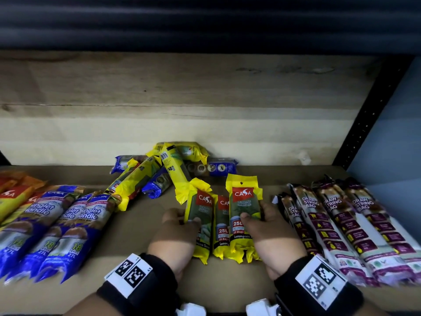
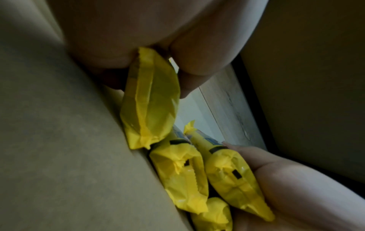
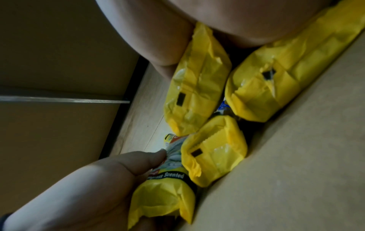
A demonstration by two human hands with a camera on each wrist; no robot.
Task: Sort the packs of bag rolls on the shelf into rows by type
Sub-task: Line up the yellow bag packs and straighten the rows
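Yellow CASA garbage-bag packs lie side by side at the shelf's middle front. My left hand (image 1: 184,218) grips the leftmost pack (image 1: 200,208), thumb on its face. My right hand (image 1: 256,215) grips the rightmost pack (image 1: 245,201), thumb on its label. A third yellow pack (image 1: 222,226) lies between them. The left wrist view shows my left hand's fingers (image 2: 189,81) round its pack (image 2: 150,100). In the right wrist view my right hand holds its pack (image 3: 197,81), and another yellow pack (image 3: 276,81) lies on the shelf beside it.
Blue singlet-handle packs (image 1: 57,224) form a row at the left, with orange-yellow packs (image 1: 13,197) beyond. Maroon draw-string packs (image 1: 341,224) fill the right. A mixed heap of yellow and blue packs (image 1: 159,174) sits against the wooden back wall (image 1: 182,110). Cardboard shelf floor (image 1: 136,236) shows between.
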